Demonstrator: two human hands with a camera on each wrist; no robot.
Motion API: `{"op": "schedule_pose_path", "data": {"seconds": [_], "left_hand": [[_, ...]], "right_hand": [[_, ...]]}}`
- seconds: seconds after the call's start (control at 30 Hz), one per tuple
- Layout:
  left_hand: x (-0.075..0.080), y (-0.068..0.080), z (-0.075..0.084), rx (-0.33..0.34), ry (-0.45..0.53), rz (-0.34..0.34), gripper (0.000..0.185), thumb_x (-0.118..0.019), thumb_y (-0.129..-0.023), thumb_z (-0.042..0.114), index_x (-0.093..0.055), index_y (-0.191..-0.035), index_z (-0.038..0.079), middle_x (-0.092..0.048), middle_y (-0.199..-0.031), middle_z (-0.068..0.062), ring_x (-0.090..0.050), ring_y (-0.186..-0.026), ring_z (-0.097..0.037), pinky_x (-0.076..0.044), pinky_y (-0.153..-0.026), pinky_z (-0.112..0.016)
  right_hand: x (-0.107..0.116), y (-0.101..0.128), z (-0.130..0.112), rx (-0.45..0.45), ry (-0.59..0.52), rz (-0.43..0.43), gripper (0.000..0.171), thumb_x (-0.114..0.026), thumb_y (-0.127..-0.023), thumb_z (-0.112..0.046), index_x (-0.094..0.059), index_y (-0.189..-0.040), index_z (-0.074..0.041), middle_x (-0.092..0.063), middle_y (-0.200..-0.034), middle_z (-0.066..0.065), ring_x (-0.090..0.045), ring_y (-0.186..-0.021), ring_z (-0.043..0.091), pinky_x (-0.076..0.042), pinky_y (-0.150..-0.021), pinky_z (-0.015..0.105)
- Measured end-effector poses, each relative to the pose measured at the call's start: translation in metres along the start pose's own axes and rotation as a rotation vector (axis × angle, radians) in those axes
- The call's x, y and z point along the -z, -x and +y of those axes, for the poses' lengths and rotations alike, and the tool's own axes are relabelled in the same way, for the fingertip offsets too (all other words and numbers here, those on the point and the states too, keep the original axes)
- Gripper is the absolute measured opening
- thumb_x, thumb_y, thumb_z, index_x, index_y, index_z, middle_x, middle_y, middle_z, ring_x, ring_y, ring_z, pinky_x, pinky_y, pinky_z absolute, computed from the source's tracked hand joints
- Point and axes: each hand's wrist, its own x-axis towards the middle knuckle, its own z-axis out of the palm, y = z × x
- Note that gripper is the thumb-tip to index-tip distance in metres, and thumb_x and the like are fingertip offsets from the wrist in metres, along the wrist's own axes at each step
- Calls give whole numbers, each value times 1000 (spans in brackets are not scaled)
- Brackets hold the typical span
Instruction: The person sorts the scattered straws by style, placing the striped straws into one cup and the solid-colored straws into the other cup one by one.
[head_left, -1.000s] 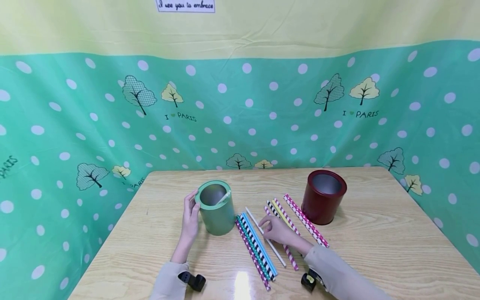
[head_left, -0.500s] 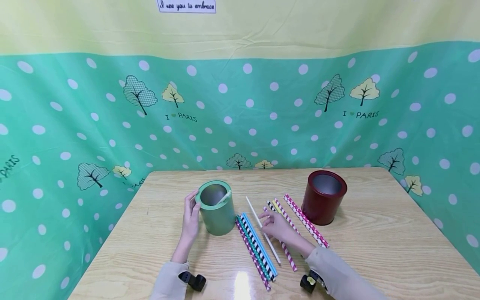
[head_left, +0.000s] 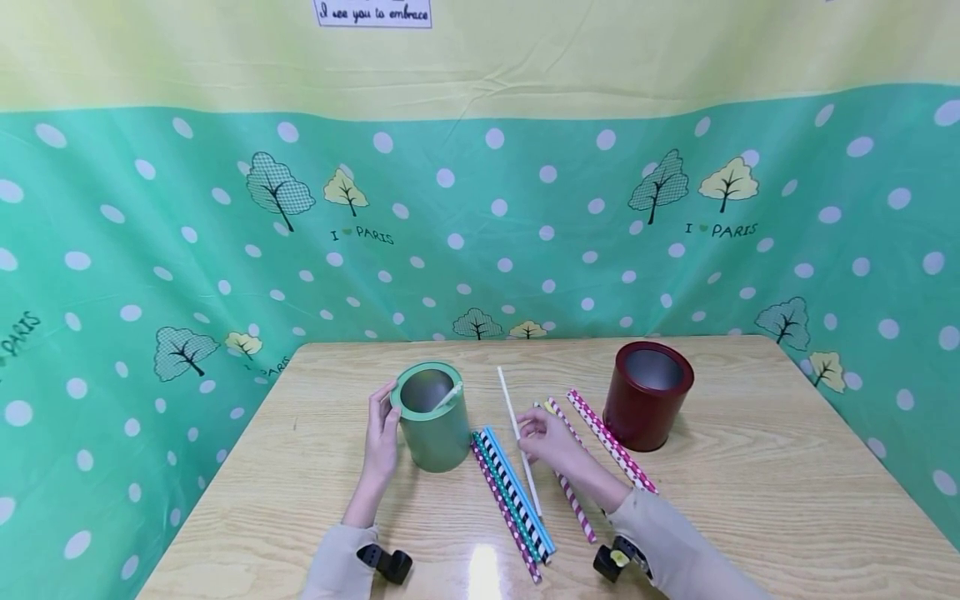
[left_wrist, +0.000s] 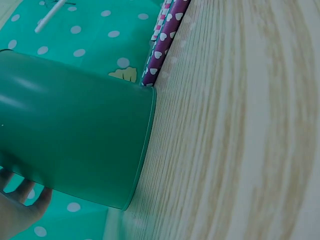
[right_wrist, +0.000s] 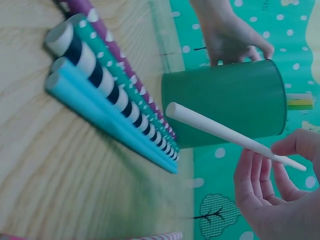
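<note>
Now the right hand (head_left: 551,443) pinches the white straw (head_left: 517,427), lifted steeper; left hand (head_left: 381,443) steadies green can (head_left: 433,417).

open table (head_left: 750,467) right of the red tin (head_left: 649,393); straws (head_left: 513,492) crowd the middle.

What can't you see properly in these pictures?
- Head view: the inside of the green can; its wall hides all but the tip of the straw in it.
- Head view: the straws under the right hand, which covers their middles.
- Left wrist view: most of the left hand, cut off by the edge and hidden behind the can.
- Right wrist view: where the white straw meets the fingers is blurred.
</note>
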Motion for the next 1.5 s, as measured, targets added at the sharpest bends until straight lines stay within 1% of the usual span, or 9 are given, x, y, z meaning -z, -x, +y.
{"op": "schedule_pose_path", "data": {"seconds": [0.2, 0.3, 0.4, 0.6, 0.67, 0.87, 1.0, 1.1, 1.5], "left_hand": [[-1, 0, 3, 20, 4, -4, 38, -32, -95, 13, -27, -131, 1, -31, -137, -17, -28, -126, -31, -29, -96, -18], [-1, 0, 2, 13, 11, 0, 38, -32, -95, 13, -28, -131, 0, -32, -137, -18, -29, -126, -31, -29, -93, -12], [0, 0, 2, 11, 5, 2, 38, -32, -95, 13, -28, -131, 1, -32, -137, -18, -29, -126, -31, -29, -95, -15], [-1, 1, 3, 18, -6, -1, 38, -32, -95, 15, -28, -131, 2, -32, -137, -18, -29, -126, -33, -25, -101, -43], [-1, 0, 2, 19, -3, -1, 39, -32, -95, 15, -27, -131, 1, -32, -136, -19, -29, -125, -34, -24, -101, -48], [-1, 0, 2, 26, -4, 0, 39, -32, -95, 15, -27, -131, 2, -33, -136, -18, -29, -126, -32, -25, -101, -40], [-1, 1, 3, 20, -2, -3, 39, -32, -95, 14, -27, -131, 1, -32, -136, -18, -28, -126, -32, -23, -102, -45], [-2, 1, 4, 17, 3, -3, 39, -32, -95, 15, -27, -131, 1, -33, -136, -19, -28, -126, -33, -22, -101, -50], [-1, 1, 3, 27, -8, 2, 39, -33, -95, 18, -28, -131, 3, -33, -137, -16, -29, -126, -30, -24, -101, -47]], "right_hand": [[1, 0, -9, 26, -78, -10, 35, -54, -74, 6, -47, -109, 9, -54, -81, 11, -52, -61, 13, -52, -59, 31], [2, 1, -15, 39, -107, -23, 34, -54, -76, 6, -46, -110, 10, -55, -84, 12, -53, -64, 14, -52, -61, 32], [2, 2, -20, 45, -125, -20, 33, -54, -78, 4, -46, -110, 8, -56, -87, 13, -55, -69, 17, -52, -63, 31], [2, 4, -32, 82, -194, -12, 34, -54, -80, 2, -44, -112, 9, -55, -90, 15, -57, -74, 17, -52, -67, 32], [2, 5, -37, 101, -215, -6, 33, -54, -80, 3, -44, -111, 9, -55, -90, 14, -57, -73, 15, -52, -68, 33], [1, 7, -51, 160, -245, 4, 28, -52, -81, 5, -45, -108, 9, -54, -90, 18, -57, -73, 13, -52, -69, 32], [0, 7, -60, 202, -250, 21, 26, -53, -81, 7, -46, -106, 10, -54, -90, 20, -57, -73, 14, -52, -70, 33], [-1, 8, -66, 217, -252, 42, 23, -53, -81, 7, -48, -103, 9, -55, -87, 15, -58, -74, 16, -52, -72, 34], [-5, 5, -90, 334, -233, 35, 23, -55, -80, 5, -50, -102, 8, -55, -93, 21, -58, -80, 17, -51, -75, 30]]}}
